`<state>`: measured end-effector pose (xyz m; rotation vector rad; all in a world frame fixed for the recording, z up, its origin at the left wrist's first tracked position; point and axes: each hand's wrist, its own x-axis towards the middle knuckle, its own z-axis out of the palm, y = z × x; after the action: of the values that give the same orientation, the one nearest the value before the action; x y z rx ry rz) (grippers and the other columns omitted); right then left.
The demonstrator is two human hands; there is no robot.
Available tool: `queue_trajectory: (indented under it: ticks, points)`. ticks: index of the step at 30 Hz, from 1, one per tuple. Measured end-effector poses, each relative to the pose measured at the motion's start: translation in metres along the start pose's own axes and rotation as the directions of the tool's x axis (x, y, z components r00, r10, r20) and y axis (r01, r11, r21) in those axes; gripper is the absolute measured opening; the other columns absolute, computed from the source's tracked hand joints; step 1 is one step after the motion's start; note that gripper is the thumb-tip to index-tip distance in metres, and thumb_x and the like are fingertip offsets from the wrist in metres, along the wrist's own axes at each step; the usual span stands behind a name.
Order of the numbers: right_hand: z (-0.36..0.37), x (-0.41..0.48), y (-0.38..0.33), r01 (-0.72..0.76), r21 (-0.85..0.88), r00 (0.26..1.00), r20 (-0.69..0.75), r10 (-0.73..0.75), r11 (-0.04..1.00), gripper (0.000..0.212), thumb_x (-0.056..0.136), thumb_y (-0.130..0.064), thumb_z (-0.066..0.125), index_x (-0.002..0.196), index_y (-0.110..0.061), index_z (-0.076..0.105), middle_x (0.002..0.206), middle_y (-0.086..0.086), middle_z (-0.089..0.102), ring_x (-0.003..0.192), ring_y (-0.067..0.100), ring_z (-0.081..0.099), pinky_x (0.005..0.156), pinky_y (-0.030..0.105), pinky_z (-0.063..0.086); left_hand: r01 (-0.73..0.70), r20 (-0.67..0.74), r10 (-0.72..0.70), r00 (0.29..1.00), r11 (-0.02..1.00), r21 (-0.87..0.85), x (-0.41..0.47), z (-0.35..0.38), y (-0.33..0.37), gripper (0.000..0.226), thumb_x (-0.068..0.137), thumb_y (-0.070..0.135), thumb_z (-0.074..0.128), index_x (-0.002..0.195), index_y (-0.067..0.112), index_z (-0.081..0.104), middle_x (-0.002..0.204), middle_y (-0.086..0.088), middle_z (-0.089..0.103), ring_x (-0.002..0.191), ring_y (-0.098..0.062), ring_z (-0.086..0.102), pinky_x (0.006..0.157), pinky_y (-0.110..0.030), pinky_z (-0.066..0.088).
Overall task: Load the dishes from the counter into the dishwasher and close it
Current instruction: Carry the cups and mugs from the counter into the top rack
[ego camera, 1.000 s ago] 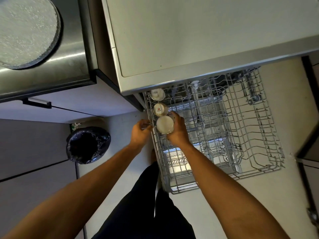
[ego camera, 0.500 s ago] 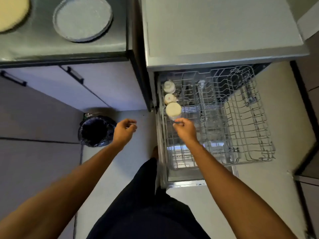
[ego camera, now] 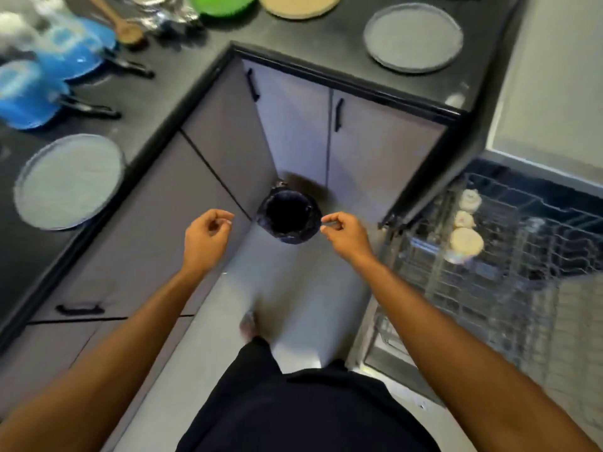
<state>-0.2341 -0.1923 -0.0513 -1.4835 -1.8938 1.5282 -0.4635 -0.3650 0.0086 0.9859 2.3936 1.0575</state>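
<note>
The dishwasher's wire rack (ego camera: 509,308) is pulled out at the right, with three upturned cups in its near-left row: a large cream one (ego camera: 466,242) and two small ones (ego camera: 463,219) (ego camera: 470,197). My left hand (ego camera: 206,238) and my right hand (ego camera: 346,234) hover empty over the floor, left of the rack, fingers loosely curled. On the black counter lie two grey plates (ego camera: 69,181) (ego camera: 413,37), two blue pans (ego camera: 75,50) (ego camera: 27,97), a green bowl (ego camera: 225,3), a beige plate (ego camera: 298,4) and a wooden spoon (ego camera: 122,26).
A black-lined bin (ego camera: 287,217) stands on the floor in the cabinet corner, between my hands. Grey cabinet doors (ego camera: 293,125) run under the L-shaped counter (ego camera: 182,79). Blurred glassware (ego camera: 163,8) sits at the back. The dishwasher top (ego camera: 554,93) is at the right.
My right hand let go of the large cream cup in the rack. Both hands drew back empty, and my view swung left from the dishwasher toward the counter corner.
</note>
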Motion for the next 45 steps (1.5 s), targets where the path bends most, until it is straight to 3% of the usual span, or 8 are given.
queue_trajectory:
  ticks: [6,10,16,22,27,31,39,45]
  points:
    - [0.143,0.011,-0.121,0.186,-0.068,0.976,0.123,-0.177,0.980,0.014,0.084,-0.019,0.074,0.087,-0.032,0.069,0.072,-0.004,0.065,0.070,0.013,0.061,0.076,0.033,0.052,-0.020,-0.302,0.011,0.953,0.999,-0.026,0.025,-0.158,-0.077,0.011,0.096,0.014,0.060,0.100,0.012,0.070,0.085,-0.001,0.067,0.073,-0.010,0.059,0.065,-0.020,0.047]
    - [0.237,0.015,-0.199,0.293,-0.084,0.944,0.180,-0.275,0.952,0.016,0.082,-0.026,0.072,0.082,-0.041,0.066,0.078,-0.005,0.071,0.078,0.015,0.067,0.079,0.037,0.056,0.060,-0.444,-0.072,0.893,0.997,-0.042,0.040,-0.248,-0.137,0.011,0.093,0.013,0.062,0.100,0.016,0.070,0.092,0.004,0.069,0.079,-0.003,0.063,0.071,-0.022,0.051]
    - [0.357,0.013,-0.307,0.450,-0.086,0.856,0.324,-0.402,0.889,0.010,0.087,-0.019,0.070,0.096,-0.021,0.074,0.081,-0.006,0.071,0.078,0.012,0.067,0.075,0.034,0.057,0.271,-0.546,-0.235,0.804,0.962,-0.015,0.045,-0.336,-0.227,0.020,0.089,0.018,0.064,0.109,0.018,0.067,0.105,0.000,0.066,0.096,-0.014,0.061,0.087,-0.025,0.044]
    - [0.445,0.026,-0.378,0.572,-0.085,0.743,0.474,-0.472,0.816,0.018,0.089,-0.022,0.069,0.107,-0.024,0.069,0.089,-0.010,0.067,0.080,0.001,0.062,0.077,0.026,0.055,0.364,-0.515,-0.278,0.811,0.929,0.071,0.061,-0.343,-0.269,0.033,0.086,0.024,0.066,0.118,0.016,0.064,0.116,-0.003,0.065,0.106,-0.020,0.059,0.093,-0.030,0.045]
    - [0.516,0.059,-0.423,0.631,-0.092,0.666,0.572,-0.478,0.770,0.061,0.086,-0.026,0.075,0.141,-0.028,0.049,0.125,-0.003,0.058,0.113,0.012,0.056,0.095,0.027,0.048,0.400,-0.515,-0.232,0.825,0.884,0.242,0.099,-0.336,-0.273,0.032,0.087,0.031,0.062,0.118,0.020,0.064,0.117,0.001,0.061,0.107,-0.020,0.056,0.091,-0.034,0.046]
    - [0.565,0.092,-0.444,0.674,-0.098,0.625,0.604,-0.494,0.733,0.090,0.079,-0.029,0.082,0.152,-0.027,0.030,0.145,0.002,0.042,0.133,0.017,0.042,0.105,0.024,0.032,0.418,-0.537,-0.215,0.816,0.861,0.291,0.131,-0.336,-0.276,0.028,0.090,0.030,0.056,0.112,0.016,0.067,0.111,-0.002,0.060,0.100,-0.022,0.055,0.085,-0.038,0.049]
    - [0.627,0.143,-0.457,0.683,-0.050,0.624,0.557,-0.548,0.728,0.107,0.063,-0.033,0.092,0.152,-0.022,0.033,0.148,0.005,0.042,0.136,0.024,0.042,0.112,0.036,0.034,0.475,-0.557,-0.239,0.795,0.817,0.327,0.148,-0.335,-0.277,0.031,0.092,0.035,0.052,0.116,0.019,0.062,0.116,0.001,0.056,0.104,-0.017,0.052,0.091,-0.037,0.047]
    - [0.643,0.146,-0.450,0.740,-0.093,0.613,0.502,-0.610,0.666,0.090,0.073,-0.040,0.084,0.148,-0.024,0.039,0.140,0.002,0.054,0.129,0.025,0.048,0.106,0.042,0.043,0.511,-0.562,-0.268,0.783,0.793,0.333,0.149,-0.334,-0.277,0.032,0.092,0.036,0.053,0.118,0.019,0.060,0.119,0.001,0.054,0.107,-0.017,0.051,0.091,-0.039,0.047]
